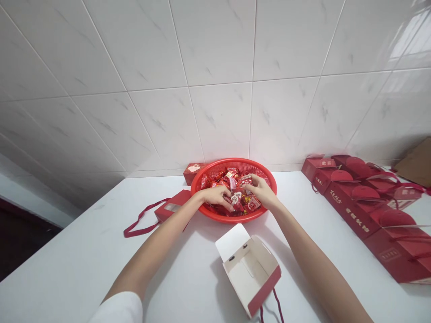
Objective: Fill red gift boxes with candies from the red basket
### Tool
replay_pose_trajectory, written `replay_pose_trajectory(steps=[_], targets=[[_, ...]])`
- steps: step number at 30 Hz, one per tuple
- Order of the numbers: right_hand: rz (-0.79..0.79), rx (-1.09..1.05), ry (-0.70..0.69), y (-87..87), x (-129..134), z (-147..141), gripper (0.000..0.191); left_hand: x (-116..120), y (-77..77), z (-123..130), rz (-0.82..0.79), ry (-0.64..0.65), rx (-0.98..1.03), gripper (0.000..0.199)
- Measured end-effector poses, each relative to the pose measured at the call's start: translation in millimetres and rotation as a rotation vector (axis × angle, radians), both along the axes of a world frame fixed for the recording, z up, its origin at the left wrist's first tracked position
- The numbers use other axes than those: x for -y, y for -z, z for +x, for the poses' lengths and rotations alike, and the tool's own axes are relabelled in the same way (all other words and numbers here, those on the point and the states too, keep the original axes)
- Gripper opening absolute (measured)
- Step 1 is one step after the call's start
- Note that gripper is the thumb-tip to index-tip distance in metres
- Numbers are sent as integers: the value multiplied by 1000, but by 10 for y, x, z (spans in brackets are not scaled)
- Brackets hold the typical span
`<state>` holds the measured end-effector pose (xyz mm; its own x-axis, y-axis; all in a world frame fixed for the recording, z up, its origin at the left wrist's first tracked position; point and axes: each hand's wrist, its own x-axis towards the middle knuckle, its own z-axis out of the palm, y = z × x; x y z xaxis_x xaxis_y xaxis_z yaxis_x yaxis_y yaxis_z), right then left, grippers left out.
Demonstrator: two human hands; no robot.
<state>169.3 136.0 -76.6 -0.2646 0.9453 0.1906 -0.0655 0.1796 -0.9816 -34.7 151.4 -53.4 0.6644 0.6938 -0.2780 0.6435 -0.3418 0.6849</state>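
A red plastic basket [232, 220] with perforated sides holds many wrapped candies [253, 204], mostly in red wrappers. My left hand [217, 196] reaches in from the left, fingers curled round a red wrapped candy among the others. On the basket's right side my right hand [261, 190] has its thumb and fingers bent together on a wrapped candy; its fingertips are partly hidden by the pile. In front of the basket, between my forearms, an open gift box [251, 269] shows its bare pale inside, with its lid flap up and dark red cords at the near side.
To the left of the basket lies a red box [172, 206] with a ribbon handle [138, 231]. A small patterned red box [193, 172] stands behind the basket by the tiled wall. Several red gift boxes [350, 211] are lined up on the right, near a brown cardboard piece [415, 163].
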Motion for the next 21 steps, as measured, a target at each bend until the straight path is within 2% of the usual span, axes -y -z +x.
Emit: replay_pose_trajectory(steps=[3,6,14,21], targets=[[27,4,33,-9,7,-1,21,-17,-9,-40,79,-149,177,51],[41,-1,62,-33,25,-7,21,-36,4,-51,105,-212,249,51],[-3,-45,-46,-30,30,-19,35,-73,74,-55,217,-236,317,59],[-4,-9,-34,-15,14,-3,33,-48,57,-44,152,-163,394,46]])
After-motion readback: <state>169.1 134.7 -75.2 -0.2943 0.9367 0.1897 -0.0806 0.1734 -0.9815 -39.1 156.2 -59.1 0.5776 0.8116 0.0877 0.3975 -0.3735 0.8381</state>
